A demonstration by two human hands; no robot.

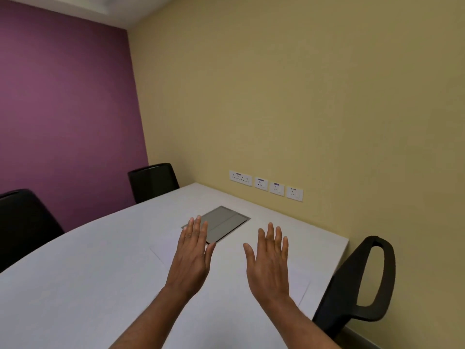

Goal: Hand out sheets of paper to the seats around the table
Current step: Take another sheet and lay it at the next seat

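A white sheet of paper [164, 250] lies flat on the white table [75, 273], mostly under my hands; its left corner shows at the left and its right edge near the table's right side. My left hand [192, 258] hovers over it, palm down, fingers spread, holding nothing. My right hand [269, 263] is beside it, also flat and open, empty. Whether either palm touches the paper I cannot tell.
A grey cable hatch [221, 224] is set into the table just beyond my fingers. Black chairs stand at the far end [152, 181], at the left [25, 222] and at the right [364, 280]. Wall sockets [266, 185] line the beige wall.
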